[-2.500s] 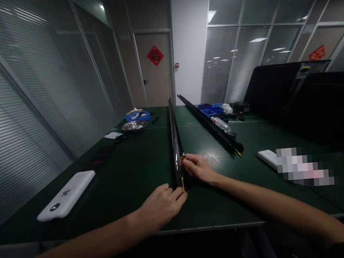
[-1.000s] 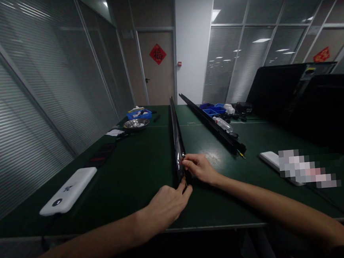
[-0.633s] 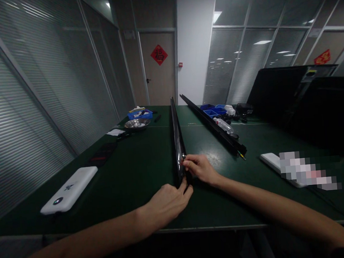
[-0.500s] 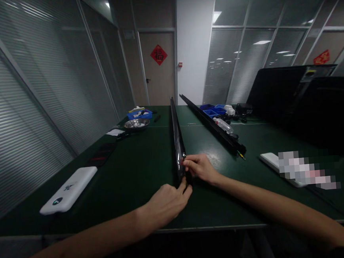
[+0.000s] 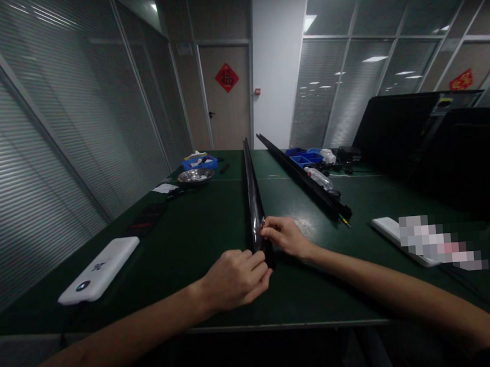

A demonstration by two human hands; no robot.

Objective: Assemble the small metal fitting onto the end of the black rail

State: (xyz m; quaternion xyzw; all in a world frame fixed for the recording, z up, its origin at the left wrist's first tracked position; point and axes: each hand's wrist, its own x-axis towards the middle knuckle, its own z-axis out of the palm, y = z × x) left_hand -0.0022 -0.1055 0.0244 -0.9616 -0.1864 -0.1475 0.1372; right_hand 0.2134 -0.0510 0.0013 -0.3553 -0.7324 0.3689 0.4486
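Note:
A long black bar [image 5: 251, 194] lies lengthwise on the green table [image 5: 198, 232], running from the near middle towards the far end. My left hand [image 5: 234, 279] is curled at the bar's near end, fingers closed against it. My right hand [image 5: 284, 237] pinches a small metal part on the bar's right side, just beyond the left hand. What the left fingers grip is hidden.
A second long black bar [image 5: 304, 179] lies to the right with a plastic bottle [image 5: 316, 177] beside it. A white device [image 5: 99, 269] rests near the left edge. Blue bins [image 5: 304, 157], a metal dish [image 5: 196, 176] and dark monitors [image 5: 428, 135] stand further back.
My left hand has curled from an extended finger touch at the bar's end into a closed grip. My right hand has stayed pinched on the bar's side.

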